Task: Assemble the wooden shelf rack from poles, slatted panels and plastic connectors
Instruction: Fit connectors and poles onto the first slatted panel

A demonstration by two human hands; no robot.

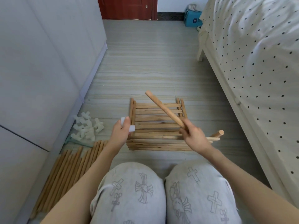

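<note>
While you sit on the striped floor (pixel 145 62), your left hand (pixel 120 133) grips one white plastic connector (pixel 131 128), and your right hand (pixel 193 137) is closed around one wooden pole (pixel 163 108), angled over the stack of slatted panels (pixel 155 135). A pile of connectors (pixel 86 126) and a row of poles (pixel 68 168) lie left, by the white cabinet (pixel 40 62). A dotted bed (pixel 252 62) flanks the right. The label on the teal box (pixel 192 18) is unreadable.
</note>
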